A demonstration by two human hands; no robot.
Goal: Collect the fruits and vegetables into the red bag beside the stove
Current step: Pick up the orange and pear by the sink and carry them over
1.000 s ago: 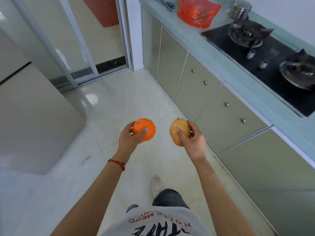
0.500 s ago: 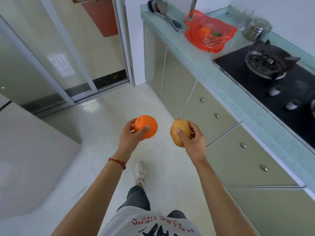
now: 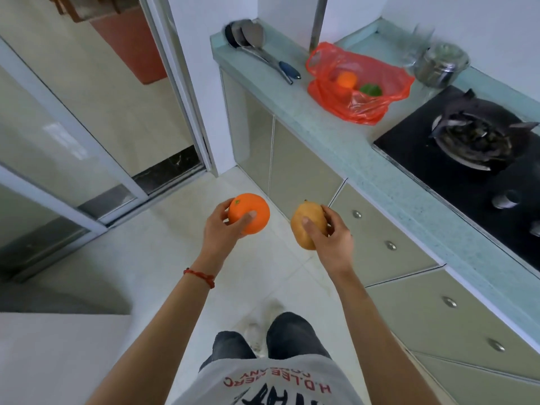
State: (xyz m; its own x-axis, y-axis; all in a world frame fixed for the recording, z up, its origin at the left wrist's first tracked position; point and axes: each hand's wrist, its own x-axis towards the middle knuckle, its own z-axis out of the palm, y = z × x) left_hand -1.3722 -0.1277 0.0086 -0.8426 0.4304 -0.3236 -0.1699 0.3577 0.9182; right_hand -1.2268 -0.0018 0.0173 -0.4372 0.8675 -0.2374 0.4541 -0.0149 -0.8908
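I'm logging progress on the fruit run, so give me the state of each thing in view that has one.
left hand: grips the orange, in the air
right hand: grips the yellow-brown fruit, in the air
red bag: open on the counter, an orange item and a green one inside
stove: no flame visible
cabinet doors: closed

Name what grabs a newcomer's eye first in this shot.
Two fruits held up mid-frame over the floor: an orange gripped in the left hand and a yellow-brown pear-like fruit in the right hand. Next, the red bag on the countertop left of the stove, an orange fruit and something green inside.
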